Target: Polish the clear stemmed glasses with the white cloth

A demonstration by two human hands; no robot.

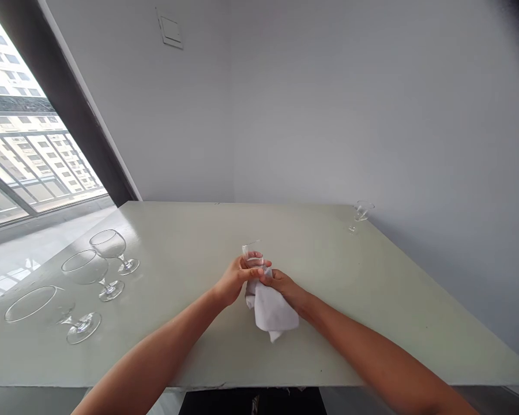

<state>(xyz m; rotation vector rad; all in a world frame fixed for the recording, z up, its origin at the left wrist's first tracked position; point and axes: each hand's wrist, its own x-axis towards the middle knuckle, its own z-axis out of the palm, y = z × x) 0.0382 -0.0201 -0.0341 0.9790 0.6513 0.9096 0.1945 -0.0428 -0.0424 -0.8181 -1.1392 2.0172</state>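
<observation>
Now, left grip (236, 280): closed round a clear glass (252, 253), over the tabletop (190, 230);
Right grip (286, 286): holding a white cloth (274, 308) right by the glass;
Stemmed glasses (96, 274): three, standing on the left.

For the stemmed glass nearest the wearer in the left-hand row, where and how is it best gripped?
Probably by the stem of the nearest glass, with a light pinch from the right: the stem is narrow between wide bowl and flat foot, and the neighbouring glass stands on the far side.
</observation>
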